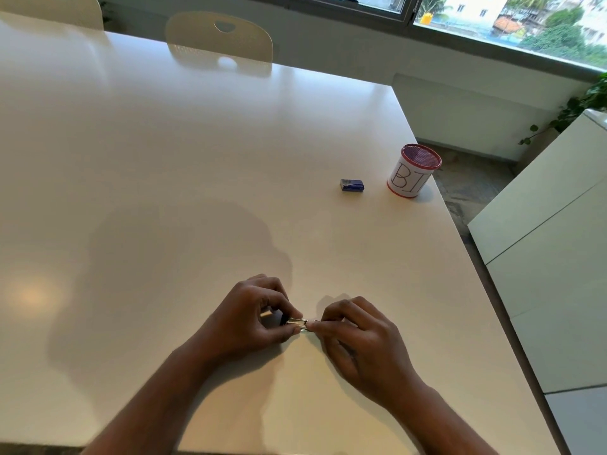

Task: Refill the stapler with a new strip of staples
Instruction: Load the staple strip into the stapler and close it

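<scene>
A small stapler (pixel 289 321), dark with a shiny metal channel, rests low over the white table (pixel 197 159) near its front edge. My left hand (pixel 253 316) is wrapped around its dark body, hiding most of it. My right hand (pixel 358 336) pinches the metal end that sticks out to the right; I cannot tell whether that piece is a strip of staples or the stapler's slide. A small blue staple box (pixel 352 185) lies farther back on the right, apart from both hands.
A red mesh cup (pixel 414 170) with a white paper label stands near the table's right edge, just right of the blue box. Two pale chairs (pixel 219 37) are at the far side. White cabinets (pixel 551 257) stand to the right of the table.
</scene>
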The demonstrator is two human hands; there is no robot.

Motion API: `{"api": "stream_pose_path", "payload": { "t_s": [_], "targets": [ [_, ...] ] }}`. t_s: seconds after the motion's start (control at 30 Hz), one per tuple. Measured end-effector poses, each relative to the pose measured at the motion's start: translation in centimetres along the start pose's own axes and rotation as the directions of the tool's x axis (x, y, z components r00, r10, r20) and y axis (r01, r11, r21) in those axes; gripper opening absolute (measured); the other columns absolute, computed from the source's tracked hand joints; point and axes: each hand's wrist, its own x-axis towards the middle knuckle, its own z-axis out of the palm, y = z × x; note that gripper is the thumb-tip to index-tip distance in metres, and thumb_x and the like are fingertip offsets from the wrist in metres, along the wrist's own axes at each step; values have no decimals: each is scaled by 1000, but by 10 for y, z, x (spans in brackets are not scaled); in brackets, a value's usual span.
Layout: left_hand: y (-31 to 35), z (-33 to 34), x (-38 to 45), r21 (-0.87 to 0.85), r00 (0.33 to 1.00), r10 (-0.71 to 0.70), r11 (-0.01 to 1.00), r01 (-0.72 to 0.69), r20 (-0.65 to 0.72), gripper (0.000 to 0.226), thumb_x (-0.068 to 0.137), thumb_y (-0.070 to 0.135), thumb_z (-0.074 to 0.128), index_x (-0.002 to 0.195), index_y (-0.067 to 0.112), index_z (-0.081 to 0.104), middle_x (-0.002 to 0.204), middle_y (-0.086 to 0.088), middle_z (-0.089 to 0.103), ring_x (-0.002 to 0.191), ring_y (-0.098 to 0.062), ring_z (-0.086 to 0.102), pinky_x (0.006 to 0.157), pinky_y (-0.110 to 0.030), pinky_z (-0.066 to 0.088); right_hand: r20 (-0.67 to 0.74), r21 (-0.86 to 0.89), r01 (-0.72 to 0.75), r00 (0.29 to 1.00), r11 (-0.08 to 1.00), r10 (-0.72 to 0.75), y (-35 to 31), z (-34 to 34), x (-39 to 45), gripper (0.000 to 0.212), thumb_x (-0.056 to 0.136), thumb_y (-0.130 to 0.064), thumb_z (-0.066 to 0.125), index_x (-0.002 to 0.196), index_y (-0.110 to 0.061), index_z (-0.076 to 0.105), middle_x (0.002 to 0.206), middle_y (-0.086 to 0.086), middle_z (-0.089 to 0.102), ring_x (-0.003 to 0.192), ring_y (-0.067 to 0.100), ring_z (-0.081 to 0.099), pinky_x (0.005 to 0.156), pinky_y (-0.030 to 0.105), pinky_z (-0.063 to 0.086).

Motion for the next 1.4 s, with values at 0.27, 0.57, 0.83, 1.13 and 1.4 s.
{"api": "stream_pose_path", "payload": {
  "t_s": [0.27,0.57,0.83,1.13,1.4],
  "targets": [
    [2,-2,-2,-5,1000,1,1000,-1,25,21,73,33,89,92,32,81,89,18,68,90,-11,64,75,-26,51,27,50,-102,995,994,101,8,-14,-9,34,98,-30,72,130,-35,67,116,-19,66,107,8,64,82,34,56],
    [5,-4,-2,1,999,-29,1000,29,22,31,71,29,90,100,32,80,96,17,65,92,-12,64,75,-14,45,-1,101,-358,933,928,360,24,-39,-35,38,82,-40,80,117,-26,76,122,-20,61,117,11,62,94,33,54],
    [7,-6,-2,18,997,-60,998,59,52,20,72,27,89,91,29,82,93,15,61,91,-10,62,75,-17,44,19,180,-397,916,900,400,25,-49,-35,21,80,-18,81,100,-22,77,116,-11,65,112,9,65,93,30,53],
    [12,-2,-2,-7,998,-64,998,64,6,17,75,26,85,88,31,77,91,16,69,88,-13,64,72,-19,47,-8,441,-406,890,800,456,22,-47,-33,22,82,-22,87,100,-18,74,101,-8,73,96,20,72,81,44,61],
    [13,2,-7,-2,989,-144,990,144,-34,21,74,32,86,90,43,77,84,14,70,79,-13,67,62,-15,45,-24,622,-276,929,733,370,2,-20,-8,20,78,-22,88,98,-22,83,104,-6,73,101,22,72,87,35,58]
  ]
}}
